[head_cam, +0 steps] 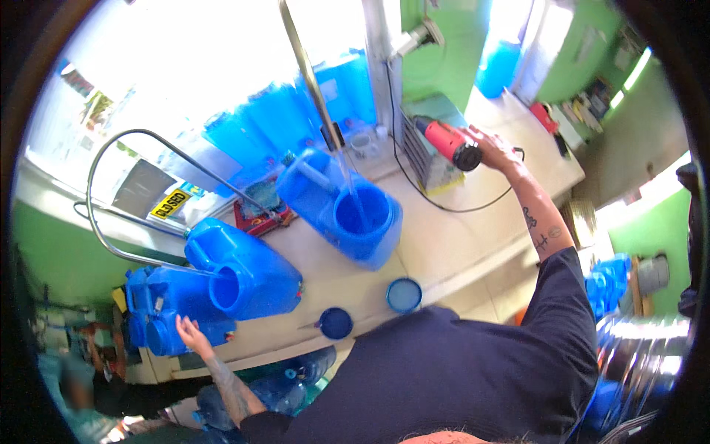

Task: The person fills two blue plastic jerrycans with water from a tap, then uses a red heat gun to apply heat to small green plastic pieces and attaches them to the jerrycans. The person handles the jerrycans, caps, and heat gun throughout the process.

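My right hand point(491, 149) is at the handle side of a red and black heat gun point(446, 144), over a box point(435, 161); its grip is partly hidden. Empty, with fingers apart, my left hand point(193, 336) is beside a capped blue jug point(188, 311) at the left. Water runs from a metal spout point(310, 72) into the wide mouth of an uncapped blue jug point(366, 244) on the counter. Left of it, another uncapped blue jug point(260, 277) has a curved metal pipe point(89, 194) at its mouth. Two round blue lids point(404, 295) point(336, 323) lie near the counter's front edge.
A black cord point(444, 208) loops across the counter point(444, 244). Several blue containers point(277, 116) line the window, with a white mug point(360, 143) and a red tray point(258, 213) nearby. Clear bottles point(288, 388) are below the counter. Another person point(105, 344) is at the far left.
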Demonstrator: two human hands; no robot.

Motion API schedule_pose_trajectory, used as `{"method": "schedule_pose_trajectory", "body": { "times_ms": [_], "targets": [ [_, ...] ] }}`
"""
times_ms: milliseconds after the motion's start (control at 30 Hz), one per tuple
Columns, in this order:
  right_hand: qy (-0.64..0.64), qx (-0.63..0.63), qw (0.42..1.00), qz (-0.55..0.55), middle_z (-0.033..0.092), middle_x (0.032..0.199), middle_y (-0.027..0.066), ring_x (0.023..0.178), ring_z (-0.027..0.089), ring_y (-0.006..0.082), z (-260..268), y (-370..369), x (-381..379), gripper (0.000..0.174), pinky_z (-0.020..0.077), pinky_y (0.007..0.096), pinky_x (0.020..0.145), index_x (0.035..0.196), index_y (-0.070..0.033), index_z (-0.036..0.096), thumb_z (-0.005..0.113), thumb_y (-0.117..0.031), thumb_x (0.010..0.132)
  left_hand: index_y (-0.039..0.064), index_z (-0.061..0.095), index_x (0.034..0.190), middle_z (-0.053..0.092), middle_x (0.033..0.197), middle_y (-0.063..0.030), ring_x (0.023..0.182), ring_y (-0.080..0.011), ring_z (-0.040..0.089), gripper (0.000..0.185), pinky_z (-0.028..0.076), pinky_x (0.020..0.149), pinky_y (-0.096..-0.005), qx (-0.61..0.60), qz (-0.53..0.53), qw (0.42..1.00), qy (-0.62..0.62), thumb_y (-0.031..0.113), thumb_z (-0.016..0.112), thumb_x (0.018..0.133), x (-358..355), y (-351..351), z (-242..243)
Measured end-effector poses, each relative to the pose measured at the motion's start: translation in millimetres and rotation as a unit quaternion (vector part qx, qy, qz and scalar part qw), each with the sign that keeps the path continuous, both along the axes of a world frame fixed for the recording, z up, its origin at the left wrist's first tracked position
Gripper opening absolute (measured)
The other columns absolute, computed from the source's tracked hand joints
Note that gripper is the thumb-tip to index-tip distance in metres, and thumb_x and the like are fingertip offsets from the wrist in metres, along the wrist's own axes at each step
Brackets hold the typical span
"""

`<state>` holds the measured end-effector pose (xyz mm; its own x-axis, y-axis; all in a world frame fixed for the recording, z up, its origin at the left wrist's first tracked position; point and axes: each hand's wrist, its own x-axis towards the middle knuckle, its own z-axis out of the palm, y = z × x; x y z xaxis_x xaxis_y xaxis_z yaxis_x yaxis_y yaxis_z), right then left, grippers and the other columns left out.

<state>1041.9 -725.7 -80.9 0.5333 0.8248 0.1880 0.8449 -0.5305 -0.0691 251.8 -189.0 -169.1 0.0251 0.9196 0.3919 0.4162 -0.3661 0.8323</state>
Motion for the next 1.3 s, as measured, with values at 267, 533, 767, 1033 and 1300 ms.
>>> {"method": "schedule_pose_trajectory", "body": {
  "times_ms": [267, 533, 767, 1033, 1300],
  "targets": [
    [0.052, -0.121, 0.986, 0.101, 0.053, 0.130, 0.0115, 0.123, 0.052, 0.0323, -32, 70, 129, 0.074, 0.0436, 0.0454, 0.102, 0.153, -0.026, 0.033, 0.059, -0.004, 0.087, 0.001, 0.062, 0.117, 0.068, 0.095, -0.0093, 0.072, -0.0151, 0.063, 0.026, 0.052, 0.061, -0.0319, -0.334, -0.135, 0.916, 0.174, 0.015, 0.061, 0.095, -47, -265, -81],
    [0.041, 0.217, 0.974, -0.058, 0.038, 0.152, 0.0215, 0.141, 0.036, 0.0385, -88, -14, 122, 0.075, 0.0308, 0.0452, 0.116, 0.153, -0.009, 0.031, 0.069, -0.020, 0.089, -0.001, 0.057, 0.131, 0.070, 0.106, -0.0117, 0.093, -0.0165, 0.069, 0.041, 0.054, 0.082, -0.0305, -0.476, -0.261, 0.797, 0.267, 0.022, 0.063, 0.097, 71, -410, -118],
    [0.382, -0.036, 0.909, -0.164, 0.056, 0.133, 0.0261, 0.123, 0.055, 0.0371, -288, -176, -171, 0.066, 0.0481, 0.0436, 0.100, 0.142, -0.001, 0.044, 0.070, -0.022, 0.086, 0.000, 0.064, 0.121, 0.072, 0.103, -0.0092, 0.092, -0.0158, 0.068, 0.029, 0.053, 0.081, -0.0315, -0.339, -0.332, 0.879, 0.045, 0.017, 0.060, 0.099, 168, -366, -97],
    [0.670, -0.106, 0.715, -0.166, 0.049, 0.146, 0.0182, 0.135, 0.045, 0.0325, -303, -224, -356, 0.078, 0.0445, 0.0468, 0.106, 0.144, -0.004, 0.046, 0.047, -0.065, 0.095, 0.001, 0.045, 0.141, 0.048, 0.142, -0.0181, 0.130, -0.0296, 0.050, 0.046, 0.042, 0.105, -0.0409, 0.059, -0.365, 0.929, -0.020, 0.019, 0.058, 0.100, 305, -305, 15],
    [0.749, -0.281, 0.567, -0.197, 0.058, 0.134, 0.0220, 0.119, 0.059, 0.0377, -278, -189, -392, 0.078, 0.0553, 0.0520, 0.092, 0.137, -0.002, 0.054, 0.044, -0.067, 0.095, 0.002, 0.021, 0.154, 0.025, 0.158, -0.0229, 0.147, -0.0366, 0.026, 0.074, 0.024, 0.119, -0.0442, 0.094, -0.374, 0.921, -0.054, 0.034, 0.059, 0.099, 390, -283, 67]
  ]
}}
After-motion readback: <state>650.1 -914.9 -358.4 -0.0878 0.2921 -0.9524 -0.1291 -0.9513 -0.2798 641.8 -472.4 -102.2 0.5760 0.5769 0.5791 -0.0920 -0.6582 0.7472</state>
